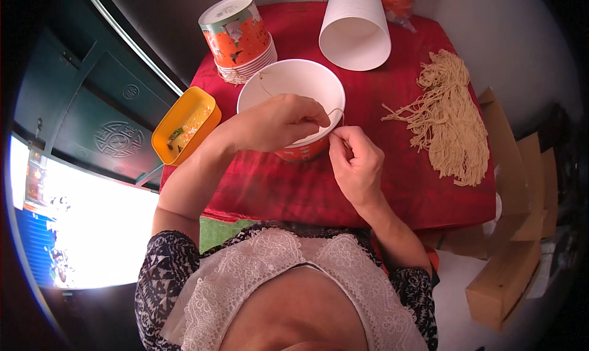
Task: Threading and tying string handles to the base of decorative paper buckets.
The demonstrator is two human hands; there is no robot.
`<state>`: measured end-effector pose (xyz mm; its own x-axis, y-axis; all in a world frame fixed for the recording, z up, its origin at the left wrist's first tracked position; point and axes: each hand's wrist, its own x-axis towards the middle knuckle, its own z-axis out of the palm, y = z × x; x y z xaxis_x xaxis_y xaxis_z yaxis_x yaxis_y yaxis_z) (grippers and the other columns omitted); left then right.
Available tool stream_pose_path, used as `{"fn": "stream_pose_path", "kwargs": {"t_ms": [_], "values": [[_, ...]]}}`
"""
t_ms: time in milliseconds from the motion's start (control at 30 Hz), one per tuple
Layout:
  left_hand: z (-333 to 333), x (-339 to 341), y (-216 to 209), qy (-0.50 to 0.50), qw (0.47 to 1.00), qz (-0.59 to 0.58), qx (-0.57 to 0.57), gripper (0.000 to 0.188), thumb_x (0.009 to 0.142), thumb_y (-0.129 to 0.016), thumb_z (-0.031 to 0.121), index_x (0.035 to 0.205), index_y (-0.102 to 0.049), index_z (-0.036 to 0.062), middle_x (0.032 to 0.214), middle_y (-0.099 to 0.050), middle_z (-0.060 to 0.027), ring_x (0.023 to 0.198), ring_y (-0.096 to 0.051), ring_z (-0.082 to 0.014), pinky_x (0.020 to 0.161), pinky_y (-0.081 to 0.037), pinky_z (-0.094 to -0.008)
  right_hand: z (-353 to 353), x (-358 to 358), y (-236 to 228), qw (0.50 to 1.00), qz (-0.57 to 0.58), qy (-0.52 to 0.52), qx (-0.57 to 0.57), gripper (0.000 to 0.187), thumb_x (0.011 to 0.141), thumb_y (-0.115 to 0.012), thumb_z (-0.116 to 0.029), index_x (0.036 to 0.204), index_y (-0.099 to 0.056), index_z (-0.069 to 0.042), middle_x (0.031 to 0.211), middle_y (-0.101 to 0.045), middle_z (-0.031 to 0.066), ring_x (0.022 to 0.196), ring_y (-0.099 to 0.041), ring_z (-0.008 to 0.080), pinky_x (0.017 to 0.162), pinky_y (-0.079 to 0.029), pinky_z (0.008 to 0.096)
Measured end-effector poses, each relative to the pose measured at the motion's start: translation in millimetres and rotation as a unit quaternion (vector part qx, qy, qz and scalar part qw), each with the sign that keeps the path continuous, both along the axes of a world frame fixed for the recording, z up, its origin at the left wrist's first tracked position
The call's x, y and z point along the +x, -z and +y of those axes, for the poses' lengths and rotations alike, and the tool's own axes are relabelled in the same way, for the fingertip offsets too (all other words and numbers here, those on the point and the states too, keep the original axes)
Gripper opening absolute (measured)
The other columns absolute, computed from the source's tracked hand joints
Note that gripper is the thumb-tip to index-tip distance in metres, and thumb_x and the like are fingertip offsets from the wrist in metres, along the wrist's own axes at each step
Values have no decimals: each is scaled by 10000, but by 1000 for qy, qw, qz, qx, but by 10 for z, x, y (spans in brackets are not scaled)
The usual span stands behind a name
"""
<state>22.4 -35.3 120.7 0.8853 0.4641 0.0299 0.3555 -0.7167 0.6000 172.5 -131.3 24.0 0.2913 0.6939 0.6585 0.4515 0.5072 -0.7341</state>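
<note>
A paper bucket (310,81), white inside and orange-red outside, stands upright on the table right in front of me. Over its opening my left hand (279,123) is closed in a pinch on a thin beige cord (336,110), which loops at the right part of the rim. Another length of cord trails inside the bucket toward its far left wall. My right hand (358,164) is closed just outside the rim on the near right, thumb and forefinger pressed together by the bucket's wall. What its fingertips hold is too small to make out.
A red cloth (368,197) covers the table. Upturned orange buckets (236,41) stand stacked far left; nested white buckets (353,38) lie tipped toward me. Beige cords (451,124) lie bundled on the right. A yellow tub (187,124) sits left, cardboard boxes (500,283) lower right.
</note>
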Motion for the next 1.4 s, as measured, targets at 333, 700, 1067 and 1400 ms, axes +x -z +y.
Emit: {"fn": "stream_pose_path", "kwargs": {"t_ms": [333, 700, 1067, 1400], "values": [[-56, -29, -65, -43, 999, -25, -3, 203, 863, -612, 99, 1011, -665, -30, 897, -689, -163, 818, -662, -273, 742, -512, -353, -99, 4, -15, 997, 54, -11, -44, 97, 844, -648, 42, 834, -558, 6, 671, -609, 69, 571, -603, 93, 510, -477, 259], [-66, -8, -48, -51, 999, -13, 6, 191, 866, -588, 94, 990, -677, -23, 876, -689, -164, 800, -663, -273, 734, -513, -359, -116, 25, 2, 998, 48, -3, -27, 127, 835, -646, 56, 814, -539, -8, 630, -571, 66, 546, -584, 93, 483, -455, 264], [-36, -12, -6, -30, 999, -11, 9, 191, 855, -586, 82, 985, -675, -27, 862, -686, -165, 803, -660, -276, 736, -509, -358, -94, 3, -20, 999, 43, -7, -18, 133, 831, -653, 49, 810, -536, -7, 630, -570, 79, 532, -581, 112, 481, -454, 268], [-48, 3, -21, -29, 1000, -2, -12, 211, 856, -606, 84, 1025, -665, -29, 898, -697, -174, 830, -674, -276, 749, -520, -351, -55, -22, 15, 999, 36, 11, -16, 131, 826, -653, 52, 809, -538, -10, 628, -573, 91, 520, -593, 137, 477, -458, 279]]}}
